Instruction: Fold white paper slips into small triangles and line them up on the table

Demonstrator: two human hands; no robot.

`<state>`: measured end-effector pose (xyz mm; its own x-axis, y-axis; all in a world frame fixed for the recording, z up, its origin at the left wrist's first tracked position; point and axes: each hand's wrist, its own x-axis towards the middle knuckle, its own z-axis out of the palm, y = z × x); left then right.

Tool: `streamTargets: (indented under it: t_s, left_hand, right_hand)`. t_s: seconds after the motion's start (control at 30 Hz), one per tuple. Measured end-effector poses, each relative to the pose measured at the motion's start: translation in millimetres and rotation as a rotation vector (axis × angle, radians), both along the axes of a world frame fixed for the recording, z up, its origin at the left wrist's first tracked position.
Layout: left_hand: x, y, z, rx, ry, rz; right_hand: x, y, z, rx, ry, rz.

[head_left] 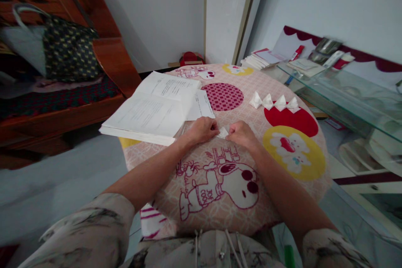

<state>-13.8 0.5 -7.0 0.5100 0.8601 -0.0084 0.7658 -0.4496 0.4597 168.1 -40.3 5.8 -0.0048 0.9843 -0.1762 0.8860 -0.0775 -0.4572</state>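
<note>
A small folded piece of white paper (223, 132) lies between my hands over the round table. My left hand (204, 129) is closed, with its fingertips pinching the paper's left side. Closed on the opposite side, my right hand (241, 134) grips the right corner of the same paper. Just beyond my left hand, an open book (147, 106) with printed pages lies on the cloth, and a loose printed sheet (202, 104) pokes out at its right. Several folded white paper shapes (274, 102) stand in a row at the far right of the table.
A patterned tablecloth (201, 157) with cartoon figures covers the round table. To the right is a glass shelf (345, 96) holding small items, with a stack of papers (260, 58) beside it. A wooden bench (116, 65) with a dark patterned bag (69, 48) stands at left.
</note>
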Motion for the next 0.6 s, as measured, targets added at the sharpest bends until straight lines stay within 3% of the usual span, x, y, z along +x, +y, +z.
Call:
streamTargets:
  t_s: [0.3, 0.4, 0.5, 0.6]
  left_hand:
    - [-1.1, -0.2, -3.2, 0.009, -0.055, 0.011]
    - [-1.1, -2.7, -3.7, -0.007, -0.099, 0.027]
    - [-0.7, -5.2, -3.4, -0.025, -0.111, 0.049]
    - [-0.6, -6.0, -3.3, -0.037, -0.111, 0.054]
  right_hand:
    - [26.4, -8.9, -0.1, -0.08, 0.182, -0.043]
    - [21.1, -5.6, -4.6, 0.002, 0.277, -0.039]
    - [10.8, 1.9, -11.3, 0.14, 0.205, 0.007]
    - [6.3, 9.4, -18.3, 0.114, 0.178, -0.012]
